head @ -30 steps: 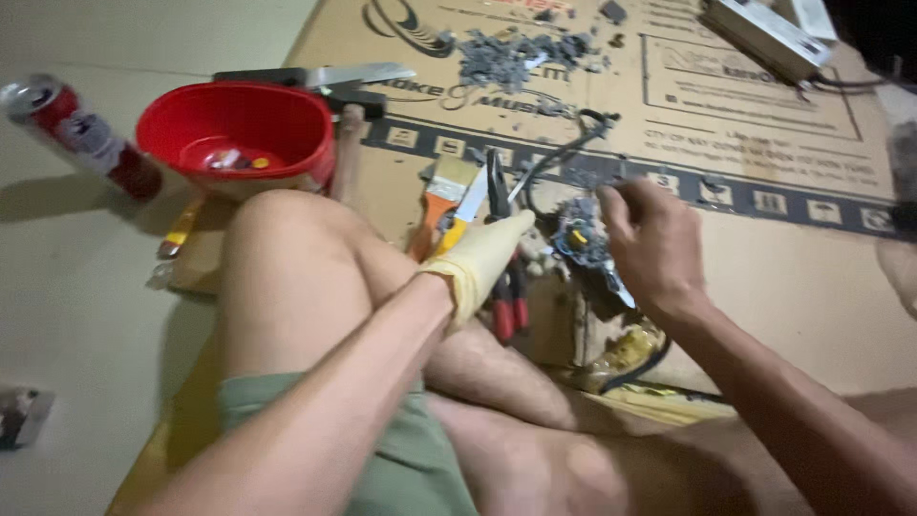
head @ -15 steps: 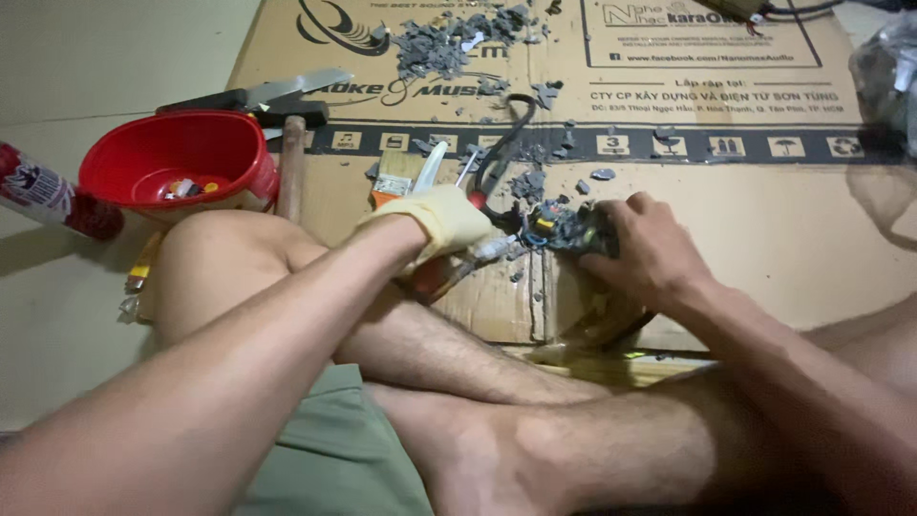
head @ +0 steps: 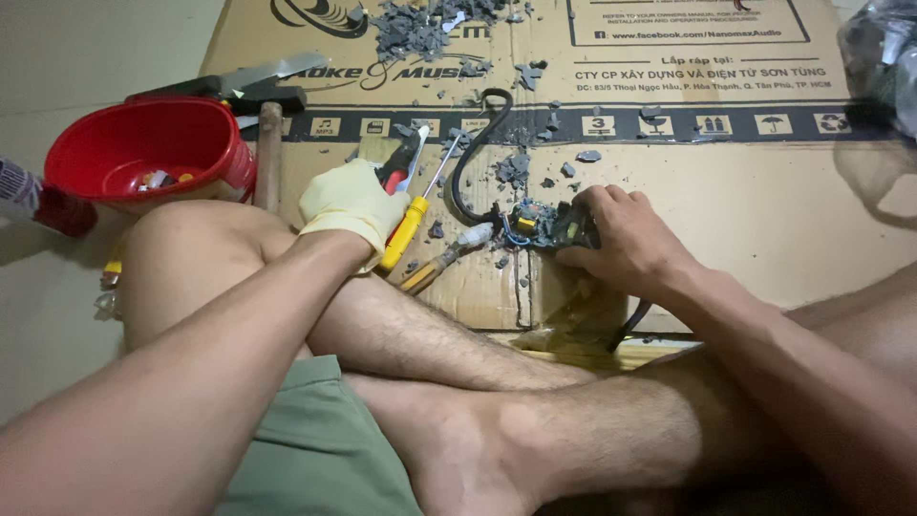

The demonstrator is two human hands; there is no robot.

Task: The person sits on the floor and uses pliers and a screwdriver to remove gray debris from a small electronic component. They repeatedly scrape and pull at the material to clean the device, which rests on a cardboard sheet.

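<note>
Flattened cardboard [head: 764, 239] covers the floor and serves as my work surface, littered with grey plastic fragments [head: 420, 24] toward the top edge. My right hand [head: 621, 239], bare, is pressed down on a small broken electrical device [head: 540, 225] with exposed circuit parts and blue wire; fingers are curled over its right side, pinning it to the cardboard rather than lifting it. A black cable [head: 468, 153] curls up from the device in a hook shape. My left hand [head: 351, 205], in a pale yellow glove, is closed loosely around red-handled pliers [head: 401, 162], fingers wrapped but not tight as far as I can tell; the jaw end is hidden by the glove.

To work this well, I judge the right hand should keep the device flat and steady while the tool comes in from the left, with fingertips kept clear of the exposed parts.

Nearby: a yellow-handled screwdriver [head: 411, 225] lies just beside the gloved hand, shaft pointing up and right, with a second, orange-handled tool [head: 435, 268] below it pointing at the device. A wooden hammer handle [head: 269, 158] sits left of the glove, touching a red plastic bowl [head: 138, 143] with small bits inside. Large shears [head: 244, 81] lie behind the bowl, a can [head: 29, 196] at far left.

My crossed bare legs [head: 430, 334] crowd the near edge, so reach is tight, and loose fragments around the device could get under it.
</note>
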